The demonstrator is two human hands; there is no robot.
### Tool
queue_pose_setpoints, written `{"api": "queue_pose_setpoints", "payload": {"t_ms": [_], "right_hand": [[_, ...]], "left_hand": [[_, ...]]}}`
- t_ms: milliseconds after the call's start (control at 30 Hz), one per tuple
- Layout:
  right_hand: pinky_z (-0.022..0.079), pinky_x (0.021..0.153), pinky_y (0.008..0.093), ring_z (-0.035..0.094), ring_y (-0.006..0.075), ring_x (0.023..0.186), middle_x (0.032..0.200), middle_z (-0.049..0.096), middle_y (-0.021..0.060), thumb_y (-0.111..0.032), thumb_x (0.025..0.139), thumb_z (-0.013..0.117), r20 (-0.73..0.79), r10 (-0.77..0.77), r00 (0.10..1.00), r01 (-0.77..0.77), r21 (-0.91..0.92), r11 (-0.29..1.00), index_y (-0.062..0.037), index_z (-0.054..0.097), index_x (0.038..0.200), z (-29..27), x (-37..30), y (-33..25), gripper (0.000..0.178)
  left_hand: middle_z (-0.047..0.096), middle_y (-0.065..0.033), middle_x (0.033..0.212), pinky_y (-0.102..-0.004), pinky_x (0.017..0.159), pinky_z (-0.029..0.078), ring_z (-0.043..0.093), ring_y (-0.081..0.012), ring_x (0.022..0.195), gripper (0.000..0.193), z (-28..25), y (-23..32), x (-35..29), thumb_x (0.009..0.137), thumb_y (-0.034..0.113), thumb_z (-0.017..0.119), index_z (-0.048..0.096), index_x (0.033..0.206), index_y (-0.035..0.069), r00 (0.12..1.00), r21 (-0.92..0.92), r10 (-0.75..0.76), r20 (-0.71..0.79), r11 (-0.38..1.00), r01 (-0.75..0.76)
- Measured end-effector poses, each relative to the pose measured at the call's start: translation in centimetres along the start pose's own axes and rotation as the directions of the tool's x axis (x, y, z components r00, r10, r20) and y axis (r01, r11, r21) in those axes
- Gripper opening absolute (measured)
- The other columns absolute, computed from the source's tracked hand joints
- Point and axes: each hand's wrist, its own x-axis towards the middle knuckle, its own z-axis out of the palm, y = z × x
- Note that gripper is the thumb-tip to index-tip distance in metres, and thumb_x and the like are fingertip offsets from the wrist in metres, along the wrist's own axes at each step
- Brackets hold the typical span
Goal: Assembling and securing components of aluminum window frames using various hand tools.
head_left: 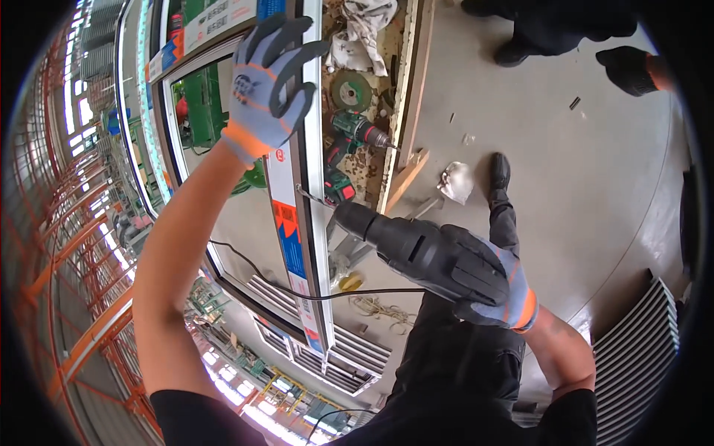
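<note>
My right hand (502,286), in a grey glove with an orange cuff, is wrapped round the grip of a black power drill (416,249). The drill points to the upper left, and its thin bit (318,198) reaches the side of a window frame (320,253). That frame has dark and silvery edges and a strip of white, red and blue protective film. Farther up, my left hand (262,100), gloved alike, lies against the same frame with its fingers spread. It holds nothing that I can see.
Beside the frame, a worn bench (378,141) carries a green cordless drill (361,130), a cutting disc (350,92) and a white rag (361,37). A black cord (364,292) crosses the frame. Another person's gloved hand (628,70) shows at the upper right; stacked metal profiles (639,357) lie lower right.
</note>
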Motion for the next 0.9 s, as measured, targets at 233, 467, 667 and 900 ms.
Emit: {"api": "queue_pose_setpoints", "payload": {"t_ms": [233,467,667,900], "right_hand": [[0.041,0.101,0.0312,0.054,0.0179,0.116,0.133,0.054,0.0106,-0.026,0.066,0.086,0.026,0.001,1.000,0.002,-0.142,0.990,0.0038,0.039,0.143,-1.4,2.1,-1.1,0.094],[0.041,0.101,0.0321,0.054,0.0182,0.116,0.135,0.053,0.0115,-0.023,0.068,0.086,0.048,0.083,0.995,-0.088,0.093,0.992,0.0042,0.038,0.143,-1.7,4.3,-1.0,0.093],[0.041,0.101,0.0321,0.055,0.0163,0.115,0.133,0.054,0.0105,-0.020,0.069,0.085,0.085,0.068,0.994,-0.070,0.025,0.997,0.0045,0.035,0.144,-1.6,6.2,-1.7,0.094],[0.042,0.101,0.0327,0.055,0.0175,0.115,0.132,0.055,0.0102,-0.024,0.068,0.086,0.095,0.149,0.984,-0.161,0.136,0.977,0.0040,0.037,0.143,-2.0,7.0,-1.9,0.094]], "left_hand": [[0.054,-0.0121,0.137,-0.0454,0.111,0.031,0.039,-0.0354,0.133,0.042,1.5,-1.4,0.1,0.073,0.005,0.051,0.071,0.110,0.012,0.999,-0.049,0.028,-0.029,0.998,-0.030],[0.055,-0.0079,0.137,-0.0480,0.110,0.028,0.038,-0.0345,0.134,0.044,2.9,-2.7,-0.1,0.067,0.008,0.050,0.071,0.105,0.017,0.996,-0.117,0.018,-0.093,0.993,-0.029],[0.054,-0.0082,0.137,-0.0483,0.110,0.029,0.038,-0.0349,0.134,0.044,3.7,-3.3,0.1,0.066,0.005,0.050,0.071,0.103,0.017,0.993,-0.200,0.017,-0.119,0.979,-0.040],[0.055,-0.0097,0.136,-0.0486,0.109,0.030,0.038,-0.0365,0.134,0.042,3.9,-3.6,0.0,0.066,0.004,0.050,0.071,0.101,0.015,0.997,-0.181,0.002,-0.080,0.983,-0.017]]}}
